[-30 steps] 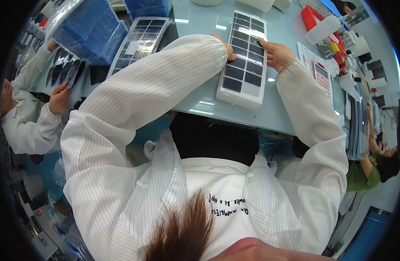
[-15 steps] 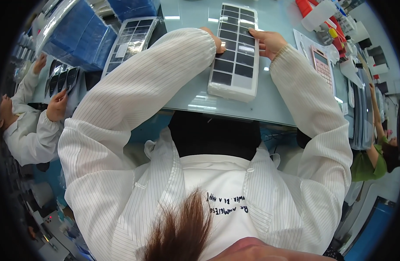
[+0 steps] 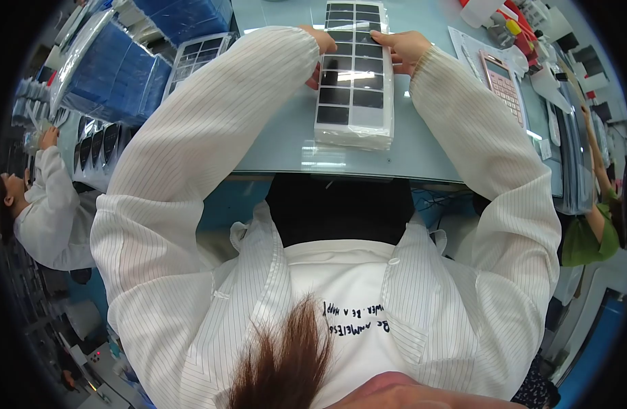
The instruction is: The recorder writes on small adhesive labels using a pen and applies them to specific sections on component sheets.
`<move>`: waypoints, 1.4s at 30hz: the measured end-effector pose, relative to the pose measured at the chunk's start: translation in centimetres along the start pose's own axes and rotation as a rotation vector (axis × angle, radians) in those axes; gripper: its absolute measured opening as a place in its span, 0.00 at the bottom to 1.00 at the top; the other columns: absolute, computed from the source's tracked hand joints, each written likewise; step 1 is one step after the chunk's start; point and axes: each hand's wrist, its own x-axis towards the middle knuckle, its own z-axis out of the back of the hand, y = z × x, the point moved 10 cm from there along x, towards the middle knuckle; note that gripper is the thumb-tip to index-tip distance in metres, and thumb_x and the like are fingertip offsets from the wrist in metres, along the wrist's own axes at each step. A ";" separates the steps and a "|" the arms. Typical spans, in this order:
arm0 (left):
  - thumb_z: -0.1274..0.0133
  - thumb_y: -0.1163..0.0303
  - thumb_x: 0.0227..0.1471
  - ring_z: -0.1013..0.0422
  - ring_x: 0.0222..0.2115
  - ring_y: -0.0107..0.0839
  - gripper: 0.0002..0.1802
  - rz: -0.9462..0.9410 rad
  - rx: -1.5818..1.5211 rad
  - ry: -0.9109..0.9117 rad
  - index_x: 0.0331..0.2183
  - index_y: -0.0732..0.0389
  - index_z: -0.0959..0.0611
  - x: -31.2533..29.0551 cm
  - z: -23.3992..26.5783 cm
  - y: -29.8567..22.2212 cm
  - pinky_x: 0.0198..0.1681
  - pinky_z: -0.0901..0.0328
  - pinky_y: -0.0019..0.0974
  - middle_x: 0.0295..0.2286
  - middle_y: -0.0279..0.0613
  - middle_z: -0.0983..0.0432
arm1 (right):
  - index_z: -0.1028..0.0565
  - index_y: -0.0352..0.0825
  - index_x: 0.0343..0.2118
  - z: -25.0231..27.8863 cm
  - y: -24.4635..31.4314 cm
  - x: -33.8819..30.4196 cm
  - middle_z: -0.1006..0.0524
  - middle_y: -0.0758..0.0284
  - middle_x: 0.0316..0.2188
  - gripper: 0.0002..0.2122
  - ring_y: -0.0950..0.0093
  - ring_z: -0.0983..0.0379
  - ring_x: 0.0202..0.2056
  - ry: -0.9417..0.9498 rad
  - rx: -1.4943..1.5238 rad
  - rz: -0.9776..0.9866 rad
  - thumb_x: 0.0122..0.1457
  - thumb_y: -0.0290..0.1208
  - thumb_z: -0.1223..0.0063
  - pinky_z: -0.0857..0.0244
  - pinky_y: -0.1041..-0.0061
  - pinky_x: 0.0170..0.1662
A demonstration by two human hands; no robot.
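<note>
A thick stack of white sheets with two columns of dark rectangles (image 3: 351, 117) lies lengthwise on the glass-topped table. Clear film seems to wrap it, shiny and crinkled at the near end. My left hand (image 3: 319, 54) grips its left edge, the thumb near the top face and fingertips showing lower along the side. On the opposite edge, my right hand (image 3: 403, 49) has its thumb on top and its fingers against the side. The undersides of both hands are hidden.
Blue film-wrapped blocks (image 3: 115, 71) and another stack of dark-rectangle sheets (image 3: 196, 56) stand at the left. To the right lie a pink calculator (image 3: 502, 87) on paper and a pile of folders (image 3: 576, 167). Co-workers sit at both sides; the table's near edge (image 3: 340, 176) runs before my lap.
The stack has straightened and shifted slightly left and away from me. My left hand has moved from its top face to its left edge. The left co-worker's hands have risen.
</note>
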 end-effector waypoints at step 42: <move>0.71 0.38 0.58 0.53 0.61 0.34 0.42 -0.193 -0.776 0.291 0.63 0.55 0.56 -4.1 -6.3 2.9 0.62 0.53 0.38 0.61 0.43 0.53 | 0.62 0.28 0.63 -2.2 -3.8 -12.3 0.58 0.57 0.65 0.38 0.67 0.64 0.66 0.215 0.407 0.265 0.63 0.58 0.75 0.69 0.73 0.65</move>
